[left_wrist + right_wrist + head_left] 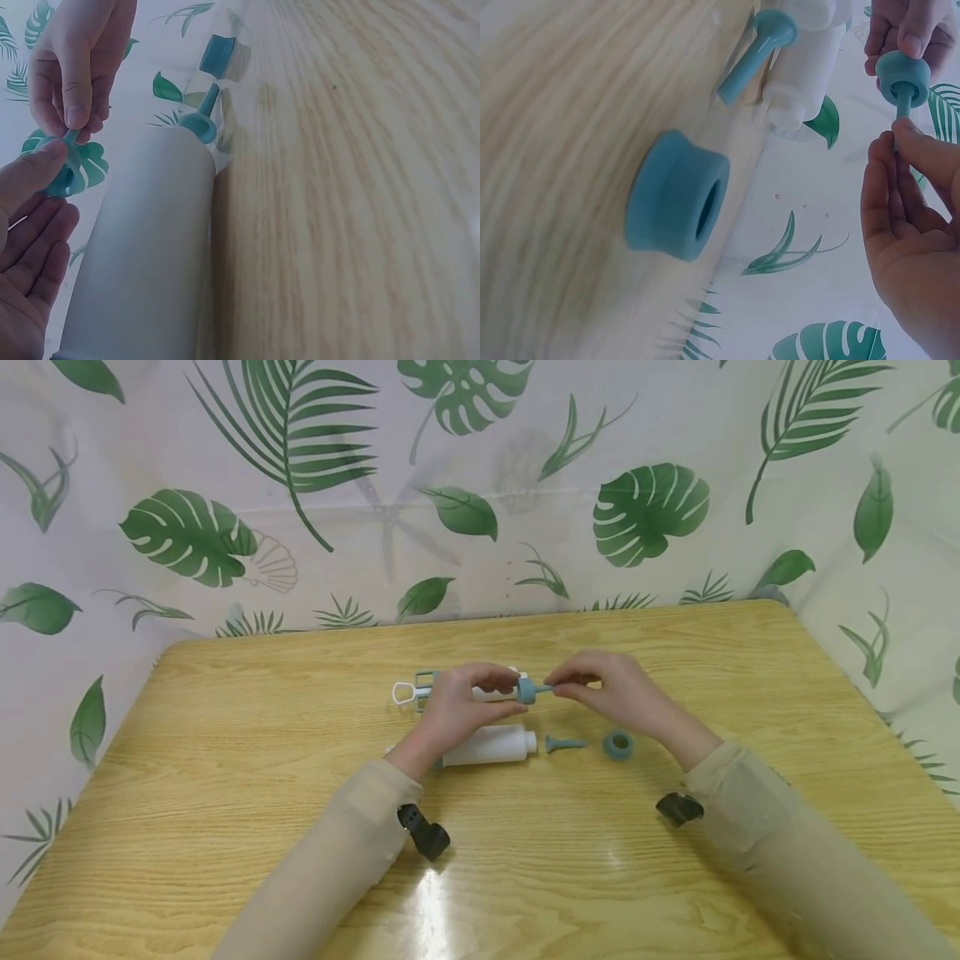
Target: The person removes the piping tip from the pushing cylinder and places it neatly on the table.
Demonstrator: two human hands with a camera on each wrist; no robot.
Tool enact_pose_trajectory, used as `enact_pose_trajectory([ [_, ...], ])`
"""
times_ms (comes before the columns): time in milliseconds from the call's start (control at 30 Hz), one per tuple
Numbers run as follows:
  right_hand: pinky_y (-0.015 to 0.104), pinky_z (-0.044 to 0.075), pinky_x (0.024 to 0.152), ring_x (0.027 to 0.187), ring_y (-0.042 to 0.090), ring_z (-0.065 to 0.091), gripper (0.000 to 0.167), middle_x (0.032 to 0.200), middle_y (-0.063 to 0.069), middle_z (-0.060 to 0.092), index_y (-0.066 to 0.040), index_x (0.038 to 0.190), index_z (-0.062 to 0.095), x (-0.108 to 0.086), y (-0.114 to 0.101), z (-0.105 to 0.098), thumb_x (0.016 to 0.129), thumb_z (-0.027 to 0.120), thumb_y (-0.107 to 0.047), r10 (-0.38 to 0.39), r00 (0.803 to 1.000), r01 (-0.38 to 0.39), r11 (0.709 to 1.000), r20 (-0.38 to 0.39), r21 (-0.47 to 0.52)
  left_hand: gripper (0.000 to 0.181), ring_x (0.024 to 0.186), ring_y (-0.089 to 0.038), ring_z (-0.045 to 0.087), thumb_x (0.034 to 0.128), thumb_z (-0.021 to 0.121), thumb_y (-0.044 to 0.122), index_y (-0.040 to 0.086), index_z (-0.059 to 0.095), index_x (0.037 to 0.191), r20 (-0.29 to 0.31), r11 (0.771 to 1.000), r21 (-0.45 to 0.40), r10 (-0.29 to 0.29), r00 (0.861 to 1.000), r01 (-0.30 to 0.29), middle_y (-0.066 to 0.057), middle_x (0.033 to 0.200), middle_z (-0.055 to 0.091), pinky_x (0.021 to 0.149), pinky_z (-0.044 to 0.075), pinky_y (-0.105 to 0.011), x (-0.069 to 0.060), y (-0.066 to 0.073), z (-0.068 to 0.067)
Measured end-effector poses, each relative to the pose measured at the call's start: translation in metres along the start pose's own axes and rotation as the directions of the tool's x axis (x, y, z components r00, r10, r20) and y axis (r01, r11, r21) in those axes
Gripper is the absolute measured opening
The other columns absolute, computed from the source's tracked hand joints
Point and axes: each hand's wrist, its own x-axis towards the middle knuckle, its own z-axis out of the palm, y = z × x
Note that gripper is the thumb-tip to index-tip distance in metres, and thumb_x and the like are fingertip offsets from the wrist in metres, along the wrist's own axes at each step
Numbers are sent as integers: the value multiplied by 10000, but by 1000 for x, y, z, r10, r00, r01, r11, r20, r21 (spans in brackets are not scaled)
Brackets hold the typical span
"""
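Note:
My left hand (461, 697) pinches a teal ring cap (901, 71) between thumb and fingers. From the cap's opening sticks a slim teal nozzle (904, 101), its stem gripped by the fingertips of my right hand (611, 687). Both hands are held above a white tube (491, 695), which my left hand partly hides in the head view. Nearer to me lies a second white tube (491, 745), its left end covered by my left wrist. In line with its neck are a second teal nozzle (566, 743) and a second teal ring cap (618, 744).
A teal frame with a white loop handle (405, 693) extends left from the far tube. Everything lies on a wooden table (225, 793), with a leaf-patterned cloth (480, 568) hanging behind it. Dark camera mounts (426, 833) hang from both wrists.

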Motion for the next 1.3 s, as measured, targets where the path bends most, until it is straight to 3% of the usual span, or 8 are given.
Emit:
enact_pose_trajectory([
  [333,319,519,767,829,120,639,146,925,0,703,-73,986,728,7,-8,3,841,721,-59,23,1000,-23,999,6,35,322,917,-103,613,785,803,239,115,727,1073,23,998,59,3,1000,-4,46,957,704,795,508,-279,4,3,-2],
  [600,318,535,786,860,144,657,151,944,23,706,-61,987,720,8,-10,4,836,723,-60,51,999,-51,996,11,77,345,948,-202,632,787,798,261,117,726,1092,39,997,72,-26,999,23,48,940,709,761,506,-271,5,4,-2],
  [900,327,538,773,848,149,654,205,923,20,696,-50,1050,689,8,-11,3,847,711,-57,61,998,-62,993,12,99,347,835,-60,617,771,805,274,117,740,1073,29,996,91,-25,999,22,62,892,709,667,503,-233,6,8,-2],
  [1300,295,531,764,850,142,636,362,959,49,687,-49,1121,687,5,-4,4,775,780,-96,44,998,-51,986,46,158,346,838,-78,621,762,804,255,114,743,1072,25,992,122,14,1000,-16,47,873,717,629,484,-212,8,8,1],
])
